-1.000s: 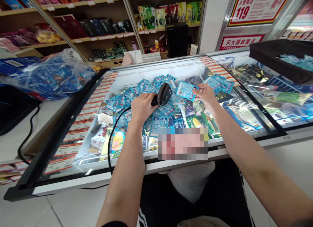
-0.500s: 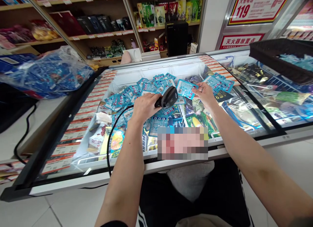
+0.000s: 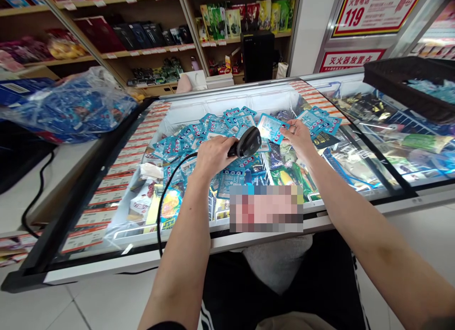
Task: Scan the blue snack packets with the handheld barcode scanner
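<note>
Scanner (image 3: 250, 142) — now nearer blue packet (image 3: 270, 128).

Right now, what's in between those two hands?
In the head view, the black scanner in the left hand, then the blue packet in the right hand, with other blue packets below them.

Your forearms (image 3: 185, 244) are bare. A black sleeve (image 3: 167, 325) edges in at the bottom, left of centre. Your right hand (image 3: 300, 139), right of centre, wears a thin ring (image 3: 294, 127). At bottom centre, your black trousers (image 3: 231, 292) have white stripes (image 3: 206, 316) down the outer sides.
</note>
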Motion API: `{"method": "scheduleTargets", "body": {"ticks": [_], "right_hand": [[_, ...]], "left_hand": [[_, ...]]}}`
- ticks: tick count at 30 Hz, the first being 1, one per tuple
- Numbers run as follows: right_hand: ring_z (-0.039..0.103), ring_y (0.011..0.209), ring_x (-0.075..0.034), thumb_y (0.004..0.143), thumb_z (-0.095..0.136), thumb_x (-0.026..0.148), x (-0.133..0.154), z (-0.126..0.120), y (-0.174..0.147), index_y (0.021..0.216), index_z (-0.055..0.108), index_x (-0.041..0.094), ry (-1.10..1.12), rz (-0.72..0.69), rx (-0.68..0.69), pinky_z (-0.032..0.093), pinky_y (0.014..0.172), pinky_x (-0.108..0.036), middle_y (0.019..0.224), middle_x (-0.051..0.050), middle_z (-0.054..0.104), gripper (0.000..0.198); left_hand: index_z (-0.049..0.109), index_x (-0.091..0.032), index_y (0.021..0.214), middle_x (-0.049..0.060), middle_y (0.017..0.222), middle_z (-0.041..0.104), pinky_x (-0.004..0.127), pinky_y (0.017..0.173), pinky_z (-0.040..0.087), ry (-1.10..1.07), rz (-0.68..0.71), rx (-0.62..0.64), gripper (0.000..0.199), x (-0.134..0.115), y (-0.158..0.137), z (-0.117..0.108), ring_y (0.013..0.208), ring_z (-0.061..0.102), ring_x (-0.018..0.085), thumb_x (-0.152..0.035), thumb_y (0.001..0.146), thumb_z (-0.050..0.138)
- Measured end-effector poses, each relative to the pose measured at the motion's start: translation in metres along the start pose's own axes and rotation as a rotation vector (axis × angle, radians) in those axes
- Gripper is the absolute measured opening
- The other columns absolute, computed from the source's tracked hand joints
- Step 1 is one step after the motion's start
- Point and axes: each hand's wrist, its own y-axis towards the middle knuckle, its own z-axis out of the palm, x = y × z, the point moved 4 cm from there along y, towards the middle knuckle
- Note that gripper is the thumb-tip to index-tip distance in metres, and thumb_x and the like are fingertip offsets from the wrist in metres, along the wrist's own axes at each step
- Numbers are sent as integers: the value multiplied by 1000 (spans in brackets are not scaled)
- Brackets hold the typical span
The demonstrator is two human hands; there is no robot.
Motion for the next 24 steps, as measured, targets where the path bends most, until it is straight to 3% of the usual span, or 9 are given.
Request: {"method": "scheduleTargets", "body": {"ticks": [7,12,15,19,22,24], "right_hand": [[62,77,-19,67,67,46,-8,-7,9,100,42,25,-47,-85,-25,54,69,-39,81,1,56,46],[62,80,-22,86,44,53,-5,-34,14,126,37,21,-533,-193,-255,50,73,-42,93,-8,59,52],[61,86,-25,92,35,45,1,-50,12,122,46,19,-817,-205,-358,47,81,-45,98,-12,60,41],[55,103,-31,91,39,32,6,-58,5,119,53,18,-1020,-171,-421,41,89,-50,104,-14,61,35],[43,117,-37,89,45,34,9,-55,-1,117,57,17,-1130,-171,-485,35,92,-57,116,-18,56,35],[39,120,-38,89,46,38,11,-49,-4,118,59,18,-1168,-220,-445,32,94,-60,121,-18,53,37]], "left_hand": [[61,-22,113,9,100,68,34,74,43,34,-13,9,35,0,0,1,99,61,26,-41,85,50],[60,-24,115,8,104,68,34,73,43,41,-56,-1,35,4,-1,1,102,60,27,-39,85,51],[59,-24,116,8,105,68,34,73,42,33,-68,-5,36,6,-2,1,103,60,27,-40,85,51],[59,-23,116,9,106,68,34,74,42,33,-78,1,37,8,-2,1,104,59,28,-40,84,53],[59,-23,117,9,106,68,35,74,42,36,-87,20,37,9,-2,3,104,59,28,-39,83,55],[59,-23,117,9,105,68,35,74,42,36,-88,24,38,10,-2,3,104,58,28,-39,83,55]]}}
